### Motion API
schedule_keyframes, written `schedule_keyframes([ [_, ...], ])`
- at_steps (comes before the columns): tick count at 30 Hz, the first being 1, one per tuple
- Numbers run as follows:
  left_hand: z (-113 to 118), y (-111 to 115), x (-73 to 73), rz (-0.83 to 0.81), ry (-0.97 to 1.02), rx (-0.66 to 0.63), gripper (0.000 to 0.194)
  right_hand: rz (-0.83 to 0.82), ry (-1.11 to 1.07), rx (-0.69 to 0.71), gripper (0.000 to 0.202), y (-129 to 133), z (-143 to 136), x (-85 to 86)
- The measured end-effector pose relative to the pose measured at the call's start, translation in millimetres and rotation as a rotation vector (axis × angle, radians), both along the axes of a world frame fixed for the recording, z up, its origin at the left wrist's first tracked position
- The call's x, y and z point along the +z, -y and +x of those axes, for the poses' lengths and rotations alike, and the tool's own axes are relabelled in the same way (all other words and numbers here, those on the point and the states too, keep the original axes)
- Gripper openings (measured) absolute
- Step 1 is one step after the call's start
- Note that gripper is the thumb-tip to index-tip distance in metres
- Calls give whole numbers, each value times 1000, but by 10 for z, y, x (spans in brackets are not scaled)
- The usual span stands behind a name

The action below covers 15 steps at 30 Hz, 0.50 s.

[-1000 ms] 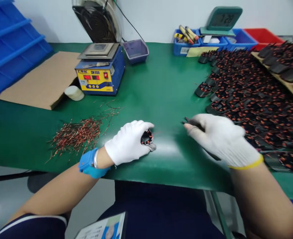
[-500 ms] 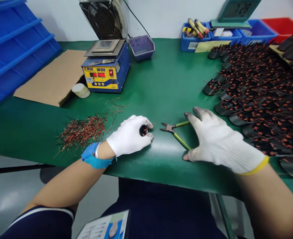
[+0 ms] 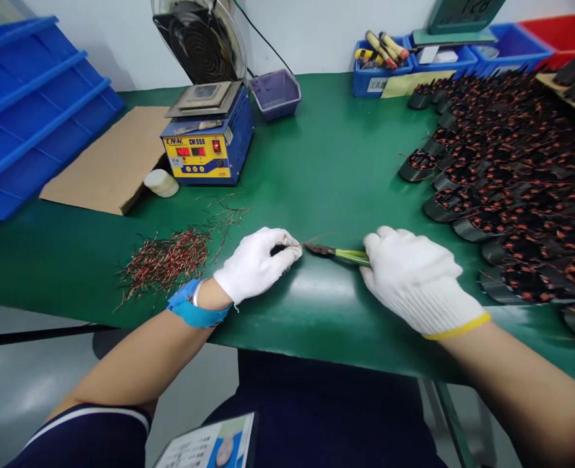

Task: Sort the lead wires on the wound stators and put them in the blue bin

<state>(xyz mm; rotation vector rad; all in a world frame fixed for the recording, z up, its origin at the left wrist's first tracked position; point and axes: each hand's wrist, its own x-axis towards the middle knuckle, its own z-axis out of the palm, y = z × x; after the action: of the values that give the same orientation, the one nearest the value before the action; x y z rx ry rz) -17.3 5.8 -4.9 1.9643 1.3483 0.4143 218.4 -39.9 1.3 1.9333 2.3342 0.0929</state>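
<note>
My left hand (image 3: 258,263), in a white glove, is closed round a small black wire-wound coil (image 3: 278,249), mostly hidden by the fingers. A thin copper wire (image 3: 319,238) sticks out to the right past the fingertips. My gloved right hand (image 3: 409,276) is wrapped round the green handles of a pair of wire cutters (image 3: 343,254). The cutters' dark jaws point left and lie close to the wire at my left fingertips; whether they touch it I cannot tell. A heap of copper wire offcuts (image 3: 168,260) lies left of my left hand.
Many black wound coils (image 3: 502,188) stand in rows on the right. At the back are a blue-and-yellow heating unit (image 3: 204,146), a purple tray (image 3: 275,94) and a blue tool bin (image 3: 378,68). Cardboard (image 3: 105,159) and blue crates (image 3: 34,110) lie at the left.
My right hand has closed on the wire cutters, and their handles have come together. The cutters now point at my left hand, whose fingers have turned and closed more over the coil.
</note>
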Motion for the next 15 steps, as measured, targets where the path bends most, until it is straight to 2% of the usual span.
schedule_keyframes([
  [4, 4, -6, -7, -17, 13, 11, 22, 34, -251, 84, 54, -173, 203, -149],
  [8, 11, -12, -13, -21, 21, 19, 22, -70, -593, -96, 59, -297, 396, -145],
  [11, 24, -10, -11, -10, 13, 24, 22, -368, -1108, -236, 52, -258, 381, -54],
  [13, 32, -9, -6, 8, 4, 20, 23, -681, -1429, -253, 46, -182, 301, -10],
  [15, 34, -10, -1, 26, -6, 22, 22, -973, -1597, -215, 43, -99, 202, 4],
])
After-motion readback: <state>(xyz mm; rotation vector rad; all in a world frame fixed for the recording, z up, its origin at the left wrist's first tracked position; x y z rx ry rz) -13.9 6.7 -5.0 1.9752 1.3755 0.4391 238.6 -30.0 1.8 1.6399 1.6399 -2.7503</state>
